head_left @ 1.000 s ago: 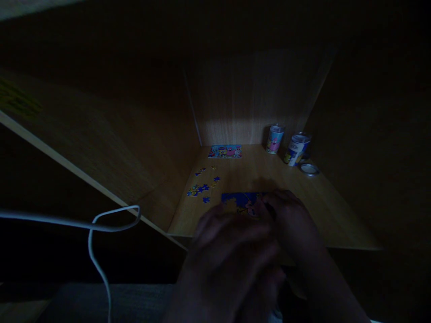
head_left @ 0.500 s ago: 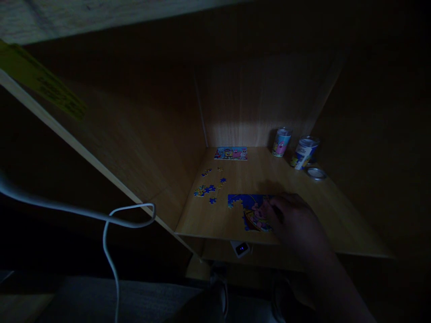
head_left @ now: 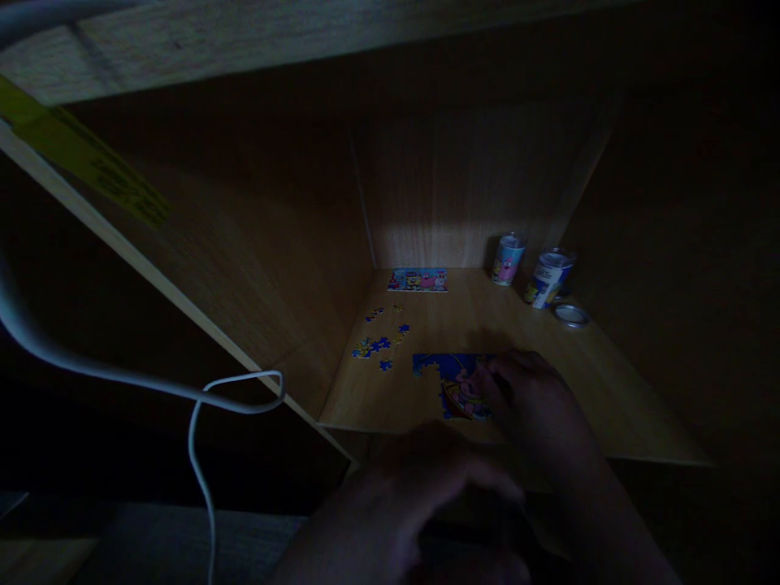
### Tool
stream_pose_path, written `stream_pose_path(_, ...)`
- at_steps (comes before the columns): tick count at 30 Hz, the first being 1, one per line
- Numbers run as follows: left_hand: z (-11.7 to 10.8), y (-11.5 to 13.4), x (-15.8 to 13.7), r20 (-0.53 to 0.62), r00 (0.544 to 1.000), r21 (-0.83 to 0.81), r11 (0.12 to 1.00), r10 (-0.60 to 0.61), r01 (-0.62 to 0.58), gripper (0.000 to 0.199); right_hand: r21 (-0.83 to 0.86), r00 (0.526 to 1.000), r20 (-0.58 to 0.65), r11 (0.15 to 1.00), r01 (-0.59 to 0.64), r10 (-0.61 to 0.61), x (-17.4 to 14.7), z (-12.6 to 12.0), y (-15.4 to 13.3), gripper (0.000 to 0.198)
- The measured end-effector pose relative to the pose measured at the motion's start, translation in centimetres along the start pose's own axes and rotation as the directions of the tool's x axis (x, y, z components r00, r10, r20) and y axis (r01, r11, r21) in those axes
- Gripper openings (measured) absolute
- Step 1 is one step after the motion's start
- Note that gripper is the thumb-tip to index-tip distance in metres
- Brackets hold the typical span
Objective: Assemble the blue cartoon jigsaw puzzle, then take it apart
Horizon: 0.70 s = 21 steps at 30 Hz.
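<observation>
A partly assembled jigsaw puzzle (head_left: 458,382), dark blue with a pink figure, lies flat near the shelf's front edge. Its lower left part is a gap. My right hand (head_left: 530,394) rests on the puzzle's right side, fingers curled and closed at it, covering that end. In front of the shelf edge, low in the view, is my left hand (head_left: 420,487), dark and slightly blurred. Its thumb and fingers are bent and apart, with nothing seen between them. Several loose puzzle pieces (head_left: 381,345) lie to the left of the puzzle, some in a small cluster.
A finished picture puzzle (head_left: 418,280) lies at the back left of the wooden shelf (head_left: 451,321). Two printed cans (head_left: 508,260) stand at the back right, near a round metal lid (head_left: 571,315). A white cable (head_left: 240,402) hangs at the left, before the cabinet side.
My left hand has come into view from below, in front of the shelf edge. The right hand stays at the puzzle almost unmoved. The camera view has shifted slightly.
</observation>
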<state>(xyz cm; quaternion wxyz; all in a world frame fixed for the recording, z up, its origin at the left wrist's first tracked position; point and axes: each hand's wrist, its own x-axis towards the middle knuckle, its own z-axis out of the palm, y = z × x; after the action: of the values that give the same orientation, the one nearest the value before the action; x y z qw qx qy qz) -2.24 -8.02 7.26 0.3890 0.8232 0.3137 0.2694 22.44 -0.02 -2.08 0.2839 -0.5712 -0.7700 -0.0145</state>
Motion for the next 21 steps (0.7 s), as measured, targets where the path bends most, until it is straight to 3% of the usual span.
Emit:
stream_pose_path(1,-0.2,-1.2,0.4,-0.138,0.987,0.152,0.983,-0.083,0.104,0.036,0.000,1.000,0.002,1.000,-0.004,0.004,0.0,0.0,0.0,0.027)
stream_pose_path(3,-0.5,-4.4,1.1,-0.394,0.913,0.418,0.863,-0.109,0.283,0.041,0.000,1.000,0.014,1.000,-0.006,0.006,0.0,-0.1,-0.1,0.026)
stream_pose_path(5,-0.7,-8.0,1.6,-0.524,0.846,0.568,0.699,-0.100,0.434,0.051,0.000,1.000,0.025,1.000,-0.007,0.007,0.0,-0.1,-0.2,0.025)
stream_pose_path(8,-1.1,-11.8,1.6,-0.564,0.818,0.628,0.586,-0.109,0.511,0.063,0.001,1.000,0.019,1.000,-0.010,0.010,0.0,-0.2,-0.1,0.025)
stream_pose_path(10,-1.3,-12.7,1.3,-0.572,0.809,0.637,0.550,-0.134,0.541,0.064,0.005,1.000,0.013,1.000,-0.007,0.007,0.0,-0.2,-0.1,0.026)
stream_pose_path(16,-0.9,-10.8,-0.5,-0.552,0.810,0.671,0.471,-0.199,0.573,0.064,0.007,1.000,0.010,1.000,0.000,0.000,0.1,-0.1,-0.1,0.028)
stream_pose_path(21,-0.7,-10.0,-0.9,-0.520,0.844,0.687,0.524,-0.128,0.503,0.060,0.004,1.000,0.019,1.000,-0.014,0.014,0.1,-0.2,-0.1,0.028)
